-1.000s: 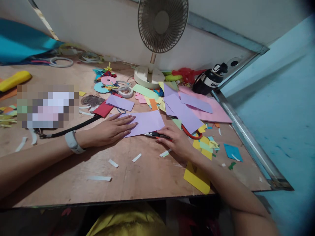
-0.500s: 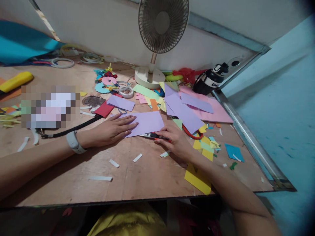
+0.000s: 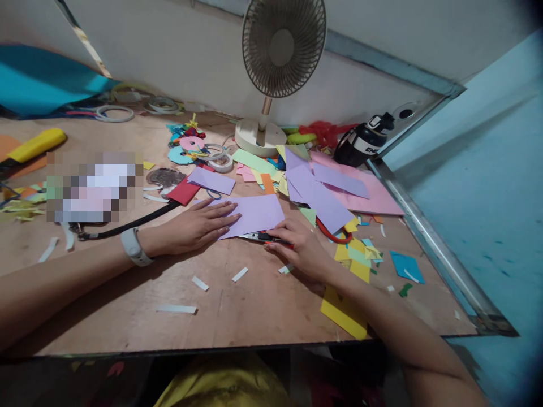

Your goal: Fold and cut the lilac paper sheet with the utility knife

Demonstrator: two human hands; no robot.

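Head view: the left hand (image 3: 193,226) lies flat, palm down, fingers straight and close together, pressing the near-left part of a lilac paper sheet (image 3: 258,213) onto the wooden table (image 3: 237,305). The sheet spreads away from those fingertips toward the right and toward the desk fan (image 3: 271,73), its long axis running left to right, slightly tilted.

Along the sheet's near edge lies a cutter (image 3: 265,238), slim, with a dark and red handle and a pale blade end pointing left. Its long axis follows the paper edge. The right hand (image 3: 303,249) sits on the handle end, fingers curled and pinching it against the table; whether the thumb is under or beside it I cannot tell. So the blade extends leftward from the right fingers, toward the left hand, which rests just beyond the edge on the fan side. The right hand is the nearer one to the cutter; the left touches only paper.

Counts: one cutter, one sheet under the hands, two hands. Between that sheet and the fan lie three more lilac pieces (image 3: 316,195) and one large pink sheet (image 3: 373,195). A black bottle (image 3: 360,144) lies right of the fan base, tape rolls (image 3: 218,161) left of it.
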